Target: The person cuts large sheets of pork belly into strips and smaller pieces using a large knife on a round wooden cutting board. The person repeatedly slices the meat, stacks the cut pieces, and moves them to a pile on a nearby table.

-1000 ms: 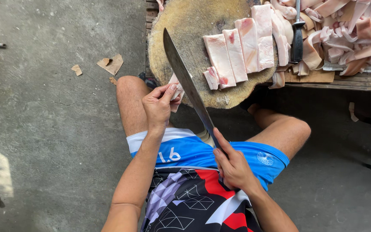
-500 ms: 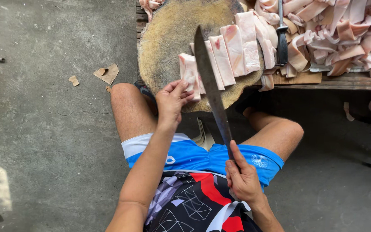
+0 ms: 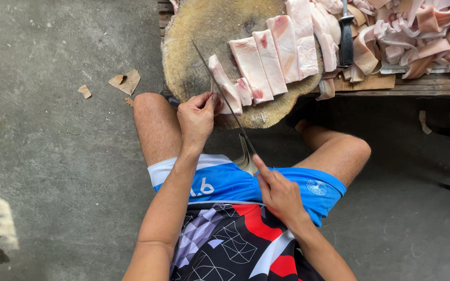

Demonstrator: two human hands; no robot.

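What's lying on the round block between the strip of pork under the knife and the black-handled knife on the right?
In the head view, three more pork slabs lie side by side on the chopping block between them.

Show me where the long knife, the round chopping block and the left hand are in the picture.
long knife (image 3: 224, 96), head view, middle of the blade.
round chopping block (image 3: 194, 47), head view, bare top surface.
left hand (image 3: 196, 118), head view, back of the hand.

left hand (image 3: 196, 117): arm stretched forward, fingers curled, pinching; right hand (image 3: 279, 192): near lap, closed in grip, forefinger extended
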